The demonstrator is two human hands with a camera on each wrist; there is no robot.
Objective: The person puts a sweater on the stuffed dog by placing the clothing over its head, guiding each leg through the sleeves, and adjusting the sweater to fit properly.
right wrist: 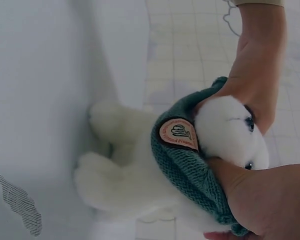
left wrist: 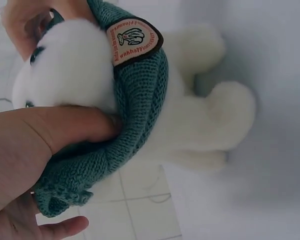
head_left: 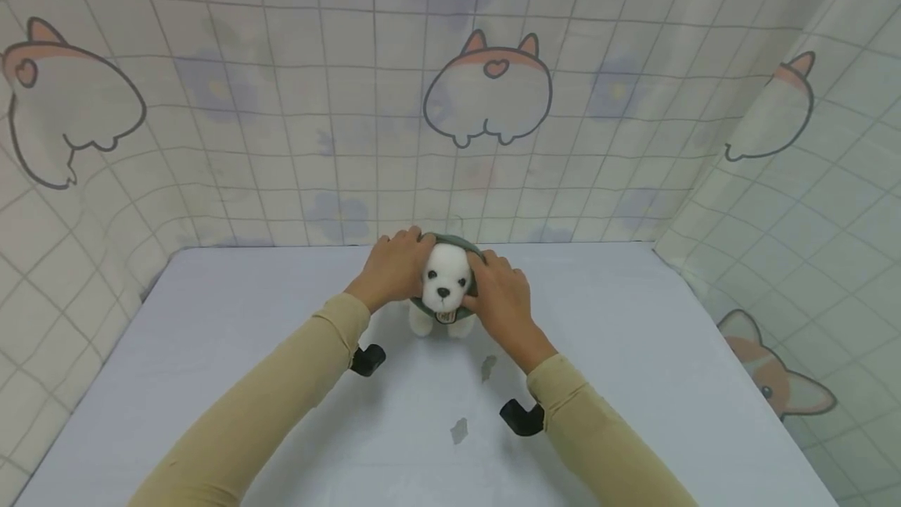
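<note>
A white plush dog (head_left: 446, 276) stands on its legs on the white table, facing me. A teal knitted piece (left wrist: 140, 95) rings its head, with a pale printed patch (right wrist: 179, 134) below the chin. On one side my left hand (head_left: 397, 266) grips the knit, its thumb tucked inside the edge beside the dog's cheek. Opposite it, my right hand (head_left: 508, 296) holds the other side the same way, thumb against the face. The dog's dark eyes and nose show between the hands, while its ears are hidden.
The white table (head_left: 598, 319) stretches to both sides and toward me. Behind it hangs a checked cloth (head_left: 394, 178) with cartoon dogs, and more cloth lines both sides. Two black curved pieces (head_left: 522, 418) show by my wrists. Small grey patches (head_left: 459, 430) mark the tabletop.
</note>
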